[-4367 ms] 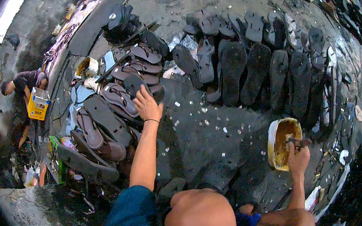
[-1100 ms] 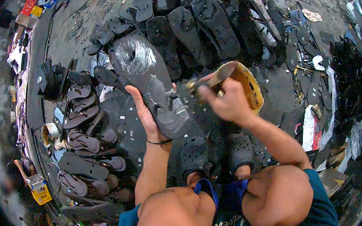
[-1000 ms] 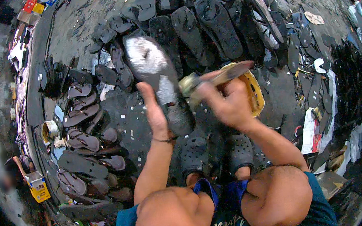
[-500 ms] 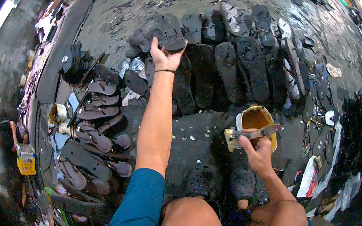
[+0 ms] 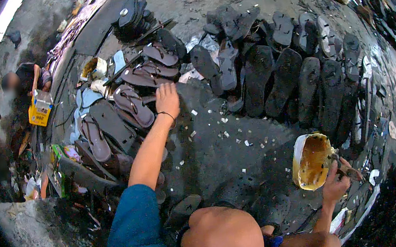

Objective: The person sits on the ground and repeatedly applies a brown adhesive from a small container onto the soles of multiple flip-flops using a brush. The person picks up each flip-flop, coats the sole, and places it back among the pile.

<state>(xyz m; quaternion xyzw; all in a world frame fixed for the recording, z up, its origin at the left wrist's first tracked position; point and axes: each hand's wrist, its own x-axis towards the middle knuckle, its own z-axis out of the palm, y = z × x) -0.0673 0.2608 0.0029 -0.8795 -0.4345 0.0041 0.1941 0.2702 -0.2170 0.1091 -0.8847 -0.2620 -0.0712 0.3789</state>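
My left hand (image 5: 167, 100) reaches to the row of flip-flops on the left, its fingers stretched out at the heel end of a brown flip-flop (image 5: 143, 76). Whether the fingertips touch it I cannot tell. My right hand (image 5: 336, 183) is closed around a short, brush-like tool (image 5: 353, 172), partly hidden by the fingers. It is held at the right rim of a cut-off plastic tub (image 5: 296, 158), coated inside with a yellow-brown substance. Beyond the tub, black soles (image 5: 279, 82) lie overlapping in rows.
A dark stack of soles (image 5: 131, 21) stands at the far left. A second white tub (image 5: 99, 69) lies beside the flip-flops. Further left is another person's arm (image 5: 35, 77) by a yellow box (image 5: 40, 108). Small white scraps (image 5: 224, 120) dot the floor.
My left hand has left a black sole at the far row and moved left to the flip-flops. My right hand, still holding the tool, is now at the tub's right rim. The view has turned left.
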